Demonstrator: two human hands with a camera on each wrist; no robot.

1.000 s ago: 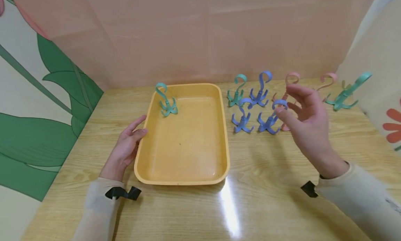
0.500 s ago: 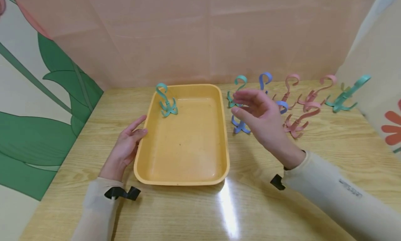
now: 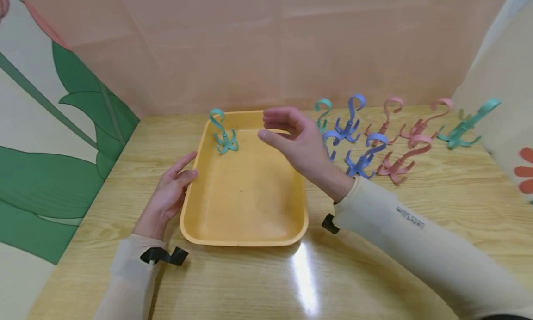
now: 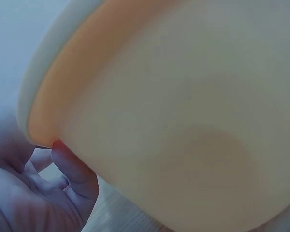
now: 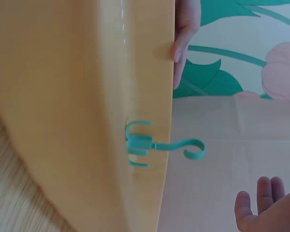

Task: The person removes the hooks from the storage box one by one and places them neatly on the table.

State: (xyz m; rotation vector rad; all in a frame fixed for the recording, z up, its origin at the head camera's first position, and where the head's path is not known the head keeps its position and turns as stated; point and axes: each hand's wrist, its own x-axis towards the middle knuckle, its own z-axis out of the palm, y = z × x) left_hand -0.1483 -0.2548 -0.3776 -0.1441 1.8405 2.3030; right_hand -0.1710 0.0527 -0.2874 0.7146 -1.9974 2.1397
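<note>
A yellow tray [image 3: 241,213] lies on the table, with one teal four-pronged rotating hook [image 3: 226,142] standing inside its far left corner. My left hand [image 3: 166,195] rests against the tray's left side; its thumb and index finger touch the outside near the rim. Above the tray's right half hovers my right hand [image 3: 300,142], its fingers loosely bent and nothing between them. The right wrist view shows the same teal hook [image 5: 141,143] upright by the tray wall, apart from my right hand [image 5: 270,208].
Right of the tray stand several similar hooks: teal hooks [image 3: 324,114], blue hooks [image 3: 361,163] and pink hooks [image 3: 397,167]. My right hand and wrist partly cover the nearest ones. A teal hook [image 3: 462,130] leans at the far right. A pinkish sheet [image 3: 208,52] hangs behind the table.
My right hand has moved left, from over the pink and blue hooks, past the nearer blue hooks, to above the tray. My left hand and the tray hold their places.
</note>
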